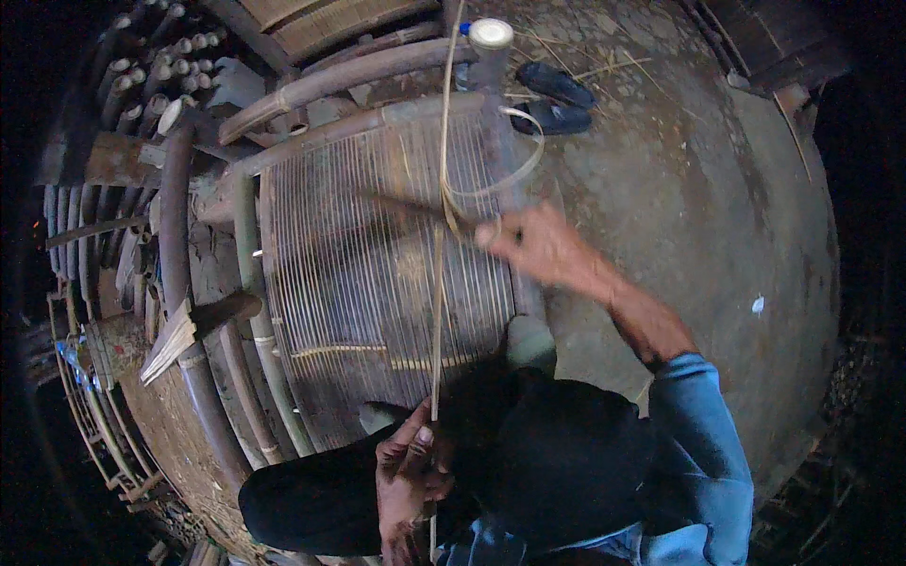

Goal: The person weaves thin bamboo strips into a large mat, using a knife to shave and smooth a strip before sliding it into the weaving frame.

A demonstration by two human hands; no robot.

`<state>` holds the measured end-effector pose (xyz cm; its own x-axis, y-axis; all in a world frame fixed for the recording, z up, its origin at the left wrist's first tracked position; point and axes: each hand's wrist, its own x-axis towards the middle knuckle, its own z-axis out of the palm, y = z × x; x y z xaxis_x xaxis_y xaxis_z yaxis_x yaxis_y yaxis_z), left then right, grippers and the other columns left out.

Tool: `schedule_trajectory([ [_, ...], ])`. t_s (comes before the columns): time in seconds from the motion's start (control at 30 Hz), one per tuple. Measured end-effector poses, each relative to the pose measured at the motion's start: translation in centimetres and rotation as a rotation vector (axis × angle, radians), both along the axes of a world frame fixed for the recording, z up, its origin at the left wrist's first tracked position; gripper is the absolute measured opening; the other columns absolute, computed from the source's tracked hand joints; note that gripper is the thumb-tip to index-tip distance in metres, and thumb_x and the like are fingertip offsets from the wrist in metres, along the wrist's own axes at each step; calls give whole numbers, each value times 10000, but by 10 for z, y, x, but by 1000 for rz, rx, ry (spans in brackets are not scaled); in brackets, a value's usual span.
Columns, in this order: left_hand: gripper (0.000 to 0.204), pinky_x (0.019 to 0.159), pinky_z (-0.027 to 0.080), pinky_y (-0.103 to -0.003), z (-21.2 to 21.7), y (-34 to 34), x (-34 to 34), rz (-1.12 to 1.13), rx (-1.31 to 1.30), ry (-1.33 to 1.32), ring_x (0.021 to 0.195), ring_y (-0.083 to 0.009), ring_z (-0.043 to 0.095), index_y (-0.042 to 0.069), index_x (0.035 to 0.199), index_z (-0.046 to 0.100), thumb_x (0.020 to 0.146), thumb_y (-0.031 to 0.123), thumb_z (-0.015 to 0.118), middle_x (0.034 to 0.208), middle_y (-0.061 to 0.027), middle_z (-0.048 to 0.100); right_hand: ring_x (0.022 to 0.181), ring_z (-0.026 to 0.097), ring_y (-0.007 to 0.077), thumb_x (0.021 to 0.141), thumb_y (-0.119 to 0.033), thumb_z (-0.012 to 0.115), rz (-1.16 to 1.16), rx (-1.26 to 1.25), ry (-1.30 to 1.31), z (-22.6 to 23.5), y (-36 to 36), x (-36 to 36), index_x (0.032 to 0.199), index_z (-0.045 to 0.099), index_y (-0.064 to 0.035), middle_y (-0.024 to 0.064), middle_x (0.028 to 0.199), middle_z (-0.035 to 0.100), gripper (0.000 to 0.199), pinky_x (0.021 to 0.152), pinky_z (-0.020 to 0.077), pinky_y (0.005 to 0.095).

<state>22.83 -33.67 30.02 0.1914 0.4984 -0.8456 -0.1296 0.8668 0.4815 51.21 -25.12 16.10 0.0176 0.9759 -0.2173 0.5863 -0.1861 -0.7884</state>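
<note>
A long pale bamboo strip point(437, 330) runs from the top of the view down past my lap. Near my lap, my left hand point(411, 462) pinches it between thumb and fingers. Farther up, my right hand point(533, 243) is closed around a knife point(411, 206), its dark, slightly blurred blade pointing left across the strip. The knife's handle is hidden in my fingers. By the blade a thin peeled length point(540, 156) curls out to the right in a loop. Beneath both lies a slatted bamboo platform point(330, 236).
A thick bamboo post point(491, 36) with a pale cut top stands at the platform's far corner. Dark sandals point(555, 96) lie on the concrete floor point(679, 217). Bamboo poles point(176, 217) and a splintered bamboo end point(170, 351) flank the left side. Cut bamboo tubes point(156, 108) are stacked far left.
</note>
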Motion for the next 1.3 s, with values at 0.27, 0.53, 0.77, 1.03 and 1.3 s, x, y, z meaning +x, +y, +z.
schedule_trajectory([
  [0.27,390,429,265,-201,9,1,6,-147,131,253,475,-31,354,47,1350,575,994,206,576,638,47,476,612,680,327,837,-609,649,192,134,7,7,-2,-10,881,765,-81,206,696,675,542,662,545,460],
  [0.53,369,455,286,-201,10,-36,-23,-130,167,109,503,-45,385,57,1355,576,1004,167,546,623,23,494,623,675,323,895,-599,579,-34,-99,-75,9,22,13,998,764,-111,198,712,678,532,642,532,450],
  [0.77,353,415,272,-218,4,-24,-16,-60,177,74,480,-57,370,69,1350,583,1003,116,530,610,-5,492,579,623,229,911,-493,608,-25,-439,223,-19,15,13,761,675,-28,113,627,644,494,593,498,379],
  [1.03,365,456,289,-208,22,-34,-23,-178,165,122,504,-46,376,-12,1322,578,1002,161,543,627,15,480,754,699,320,854,-697,555,-118,4,-192,-11,55,63,868,742,-38,211,781,698,685,727,551,426],
  [1.3,389,511,295,-192,10,-13,4,-129,127,249,563,-24,415,-24,1318,578,1010,211,543,685,49,520,664,577,176,911,-692,490,-291,-242,453,-16,62,28,748,609,-5,56,642,585,716,633,462,367],
])
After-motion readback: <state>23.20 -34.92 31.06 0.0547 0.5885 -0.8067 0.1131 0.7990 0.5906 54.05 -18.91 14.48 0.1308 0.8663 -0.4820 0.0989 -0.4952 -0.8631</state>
